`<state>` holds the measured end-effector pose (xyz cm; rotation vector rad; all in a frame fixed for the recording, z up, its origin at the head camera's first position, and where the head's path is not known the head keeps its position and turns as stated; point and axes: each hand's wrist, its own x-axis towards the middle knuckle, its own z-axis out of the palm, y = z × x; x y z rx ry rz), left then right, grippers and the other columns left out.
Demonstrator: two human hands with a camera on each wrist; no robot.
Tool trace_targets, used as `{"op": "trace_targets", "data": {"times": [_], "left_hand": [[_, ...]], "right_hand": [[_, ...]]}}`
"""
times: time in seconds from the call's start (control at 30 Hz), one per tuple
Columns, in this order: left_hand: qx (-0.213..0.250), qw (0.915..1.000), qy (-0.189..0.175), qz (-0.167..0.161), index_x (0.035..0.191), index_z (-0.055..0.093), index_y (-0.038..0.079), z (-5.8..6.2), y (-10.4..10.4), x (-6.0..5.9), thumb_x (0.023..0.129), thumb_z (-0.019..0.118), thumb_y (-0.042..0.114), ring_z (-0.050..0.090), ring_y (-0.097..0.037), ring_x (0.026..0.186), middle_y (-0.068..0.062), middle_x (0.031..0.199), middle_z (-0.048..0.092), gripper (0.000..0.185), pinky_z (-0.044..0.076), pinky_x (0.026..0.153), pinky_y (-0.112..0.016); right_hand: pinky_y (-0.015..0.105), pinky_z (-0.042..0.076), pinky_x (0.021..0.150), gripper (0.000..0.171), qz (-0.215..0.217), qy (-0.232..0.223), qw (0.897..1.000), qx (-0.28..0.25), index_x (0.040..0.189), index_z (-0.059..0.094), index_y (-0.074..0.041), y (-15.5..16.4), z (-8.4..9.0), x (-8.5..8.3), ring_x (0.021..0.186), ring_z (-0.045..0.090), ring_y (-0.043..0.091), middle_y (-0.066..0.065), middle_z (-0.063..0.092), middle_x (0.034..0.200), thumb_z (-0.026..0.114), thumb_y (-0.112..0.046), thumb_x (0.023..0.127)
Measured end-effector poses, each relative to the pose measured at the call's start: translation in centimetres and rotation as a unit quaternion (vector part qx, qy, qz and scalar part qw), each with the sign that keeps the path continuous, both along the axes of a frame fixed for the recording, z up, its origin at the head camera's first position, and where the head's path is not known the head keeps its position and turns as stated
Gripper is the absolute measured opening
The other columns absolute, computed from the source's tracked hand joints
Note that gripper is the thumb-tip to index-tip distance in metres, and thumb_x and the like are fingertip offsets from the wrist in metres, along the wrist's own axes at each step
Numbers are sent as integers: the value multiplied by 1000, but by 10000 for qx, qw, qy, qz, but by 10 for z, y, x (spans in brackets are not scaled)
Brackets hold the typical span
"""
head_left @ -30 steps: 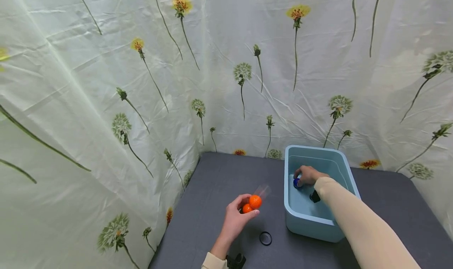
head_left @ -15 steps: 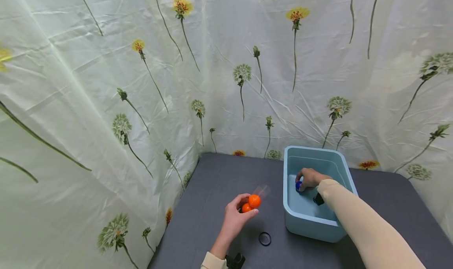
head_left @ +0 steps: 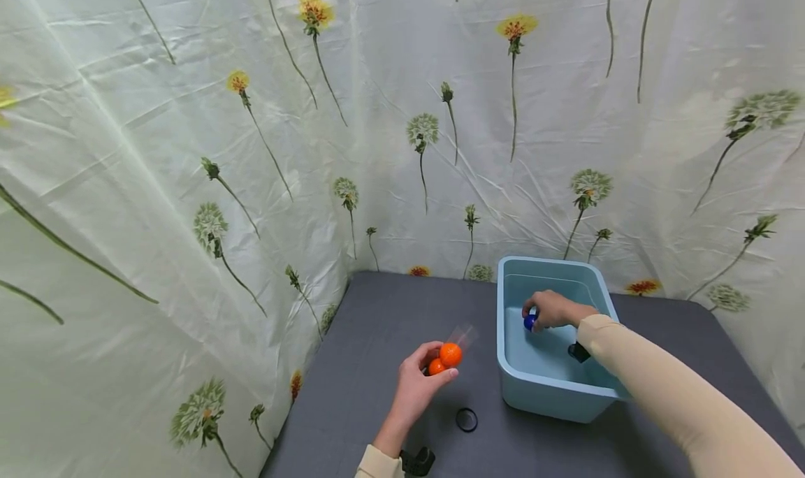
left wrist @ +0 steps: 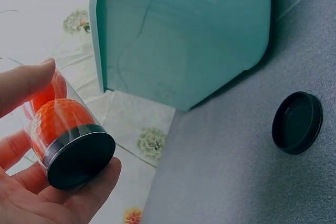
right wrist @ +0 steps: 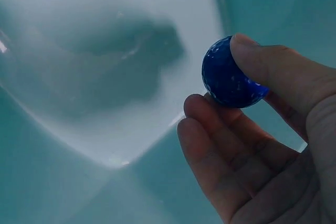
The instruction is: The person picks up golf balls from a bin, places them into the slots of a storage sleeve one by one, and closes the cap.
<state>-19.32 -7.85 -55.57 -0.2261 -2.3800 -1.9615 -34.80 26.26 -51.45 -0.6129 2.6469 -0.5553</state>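
Observation:
My left hand (head_left: 420, 377) grips a clear tube (head_left: 463, 335) between thumb and fingers, above the table. Two orange golf balls (head_left: 450, 355) sit inside the tube. In the left wrist view a black cap (left wrist: 81, 158) closes the tube's near end. Inside the light blue bin (head_left: 562, 416), my right hand (head_left: 553, 309) pinches a blue golf ball (head_left: 531, 321). The right wrist view shows the blue ball (right wrist: 228, 74) held under the thumb, with the bin's pale floor beyond it.
A loose black cap (head_left: 467, 420) lies on the dark grey tabletop (head_left: 402, 310), left of the bin and near the left hand. A white curtain (head_left: 402, 149) with printed dandelions hangs behind and to the left of the table.
The right hand has shifted slightly right within the bin, with the blue golf ball in its fingers, and the forearm has swung right. The left hand keeps its hold on the tube.

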Motion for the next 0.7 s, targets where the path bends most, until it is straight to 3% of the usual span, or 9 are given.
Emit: {"op": "trace_targets", "data": {"times": [0.1,0.3,0.5,0.7], "left_hand": [[-9,10000,-32,-18,122,69,20,0,2,0,80,87,21,63,-18,100,1,109,68,45,52,89,-35],[-19,10000,53,-47,122,68,21,1,4,1,81,87,23,63,-18,100,2,111,68,45,52,89,-35],[-106,9997,219,-96,124,67,20,2,4,2,82,86,25,63,-19,101,1,112,68,45,53,88,-33],[-172,9997,145,-90,123,68,22,3,8,1,81,86,24,63,-17,100,3,110,68,45,53,88,-33]], "right_hand": [[35,54,69,33,98,160,9998,-49,110,72,-2,2,7,5,80,65,17,9,70,94,83,-5,79],[38,56,73,31,-101,270,9990,-353,110,72,-6,5,19,16,83,67,17,6,72,93,84,-9,81],[40,57,73,33,-147,403,9965,-715,115,71,-5,5,41,32,87,68,21,8,72,96,82,-11,83],[39,55,72,34,-209,604,9932,-971,117,71,-11,2,60,51,89,66,21,7,72,100,82,-17,85]]}}
